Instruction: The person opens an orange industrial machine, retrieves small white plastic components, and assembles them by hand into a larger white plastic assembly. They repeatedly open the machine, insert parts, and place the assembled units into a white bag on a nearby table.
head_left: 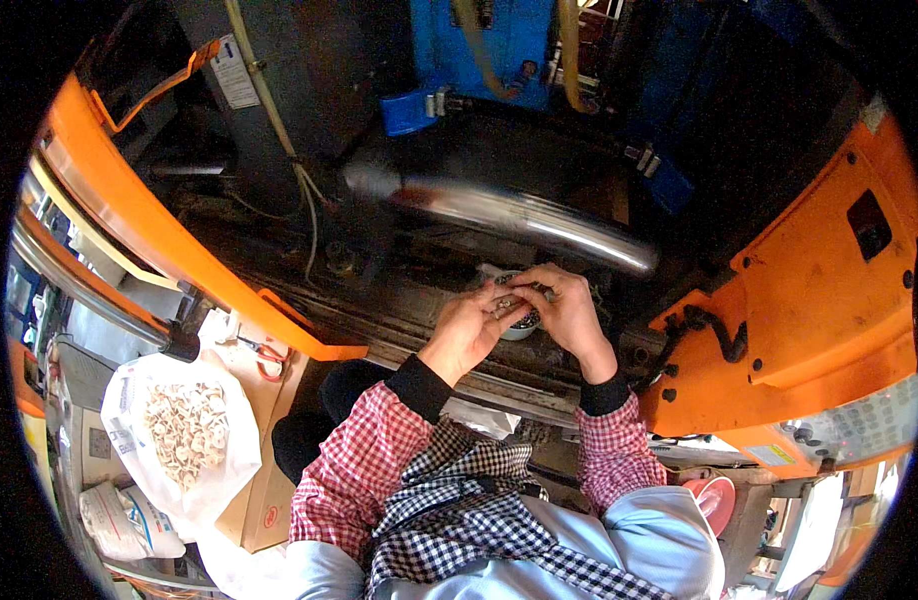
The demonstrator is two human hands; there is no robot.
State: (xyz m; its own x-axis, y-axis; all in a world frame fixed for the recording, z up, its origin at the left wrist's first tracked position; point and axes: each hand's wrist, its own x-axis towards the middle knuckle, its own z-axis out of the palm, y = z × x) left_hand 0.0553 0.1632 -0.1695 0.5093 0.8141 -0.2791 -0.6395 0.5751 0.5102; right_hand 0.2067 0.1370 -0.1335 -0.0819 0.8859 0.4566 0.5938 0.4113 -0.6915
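My left hand (467, 328) and my right hand (569, 312) meet in front of me, fingertips together. Small shiny metal pieces (506, 302) show at the curled fingers of the left hand. The right thumb and fingers are pinched against them; what they grip is too small to make out. Just under both hands is a pale bowl (520, 333) holding small dark metal parts, partly covered by my fingers. Beyond the hands, a polished metal bar (579, 240), blurred, slants across the dark machine opening.
Orange machine doors (169, 235) and panels (829, 300) flank the opening. At left, a white bag (184, 430) of small beige pieces rests on a cardboard box (269, 490), near red-handled scissors (270, 362). A pink container (717, 500) stands at lower right. Blue blocks (409, 113) sit inside the machine.
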